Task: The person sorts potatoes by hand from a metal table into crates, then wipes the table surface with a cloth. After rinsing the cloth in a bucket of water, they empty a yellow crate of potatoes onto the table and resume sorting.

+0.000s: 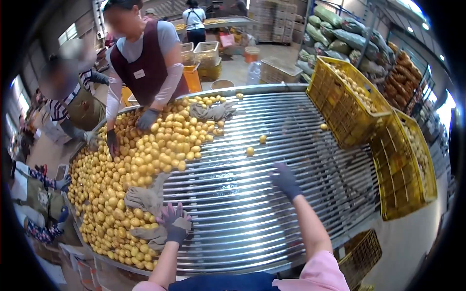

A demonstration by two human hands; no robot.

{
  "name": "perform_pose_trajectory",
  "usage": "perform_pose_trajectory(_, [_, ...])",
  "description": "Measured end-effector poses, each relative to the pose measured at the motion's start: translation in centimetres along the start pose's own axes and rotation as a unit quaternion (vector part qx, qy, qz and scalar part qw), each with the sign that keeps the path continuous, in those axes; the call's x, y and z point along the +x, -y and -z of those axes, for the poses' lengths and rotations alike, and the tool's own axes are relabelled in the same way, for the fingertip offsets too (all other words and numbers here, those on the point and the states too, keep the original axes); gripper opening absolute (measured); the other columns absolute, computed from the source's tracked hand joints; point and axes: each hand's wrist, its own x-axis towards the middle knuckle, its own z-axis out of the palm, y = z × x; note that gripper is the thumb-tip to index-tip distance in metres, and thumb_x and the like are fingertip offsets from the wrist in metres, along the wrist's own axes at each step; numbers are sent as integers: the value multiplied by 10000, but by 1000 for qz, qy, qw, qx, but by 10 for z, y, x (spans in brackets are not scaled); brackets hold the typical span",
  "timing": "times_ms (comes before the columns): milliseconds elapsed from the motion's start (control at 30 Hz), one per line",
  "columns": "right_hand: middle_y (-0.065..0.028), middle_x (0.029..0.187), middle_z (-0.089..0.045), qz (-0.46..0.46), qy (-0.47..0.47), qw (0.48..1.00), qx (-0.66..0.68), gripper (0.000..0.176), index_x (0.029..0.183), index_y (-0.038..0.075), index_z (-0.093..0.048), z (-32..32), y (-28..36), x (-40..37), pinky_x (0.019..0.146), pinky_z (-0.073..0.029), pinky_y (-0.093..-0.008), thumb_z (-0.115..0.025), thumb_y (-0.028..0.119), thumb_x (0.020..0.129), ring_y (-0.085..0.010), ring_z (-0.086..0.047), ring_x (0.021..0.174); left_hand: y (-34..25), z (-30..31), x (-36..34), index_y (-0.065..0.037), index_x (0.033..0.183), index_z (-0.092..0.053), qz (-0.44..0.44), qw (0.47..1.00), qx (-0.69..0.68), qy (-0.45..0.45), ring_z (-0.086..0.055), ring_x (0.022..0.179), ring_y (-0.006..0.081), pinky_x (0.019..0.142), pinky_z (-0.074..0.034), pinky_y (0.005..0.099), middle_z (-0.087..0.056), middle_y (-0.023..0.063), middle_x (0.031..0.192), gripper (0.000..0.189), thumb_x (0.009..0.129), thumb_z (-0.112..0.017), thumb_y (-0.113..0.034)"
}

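Note:
My left hand [174, 222], in a grey glove with pink fingers, is at the near edge of a heap of small yellow potatoes [116, 194]. Its fingers are spread, and a crumpled grey cloth [154, 234] lies beside it. Another grey cloth [141, 199] rests on the potatoes just beyond. Over the bare metal rollers [233, 208] of the sorting table, my right hand [285, 182] reaches out in a grey glove, fingers stretched and nothing visible in them. Two loose potatoes [250, 151] sit on the rollers ahead of it.
Across the table a co-worker in a dark apron [151, 63] has both gloved hands in the heap. More people stand along the left side. Yellow crates of potatoes [349, 104] tilt at the table's right edge, another crate [361, 257] stands below, and stacked sacks [335, 34] rise behind.

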Motion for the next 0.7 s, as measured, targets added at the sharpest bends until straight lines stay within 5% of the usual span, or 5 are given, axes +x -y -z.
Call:
perform_pose_trajectory(67, [-200,1321,-434,-114,-2,993,36,604,1307,75,-441,28,-73,19,1033,-313,-428,-601,392,818,-358,-381,1247,-23,-13,4,-216,1368,-383,33,995,79,-42,-35,1342,460,977,9,739,-171,138,1471,595,859,-431,-520])
perform_pose_trajectory(167, [-242,1403,-310,-200,-70,974,-75,674,1398,136,-323,51,-155,57,1059,-273,-433,-558,434,841,-388,-288,1307,-34,-20,7,-199,1357,-402,54,990,115,-61,-99,1346,438,1027,14,696,-272,78,1448,518,901,-396,-445])
perform_pose_trajectory(400, [-219,1318,-387,-291,-159,910,-247,650,1417,217,-283,84,-246,168,893,-437,-458,-494,471,857,-395,-467,1136,-30,-29,12,-163,1259,-492,73,985,134,-86,-139,1344,368,1074,10,631,-378,51,1371,450,849,-474,-348])
perform_pose_trajectory(533, [-161,1210,-478,-375,-156,883,-234,578,1374,220,-352,88,-264,196,889,-431,-445,-517,419,857,-358,-489,1088,-28,-30,12,-169,1237,-514,74,981,157,-85,-170,1335,374,1076,7,628,-385,56,1369,461,798,-518,-309])
perform_pose_trajectory(700, [-134,1072,-543,-268,-286,898,-199,334,1121,147,-530,64,-279,206,860,-431,-430,-567,248,806,-319,-504,1038,-32,-25,10,-151,1232,-512,71,981,168,-67,-171,1335,375,1079,-2,623,-391,65,1362,459,800,-515,-306])
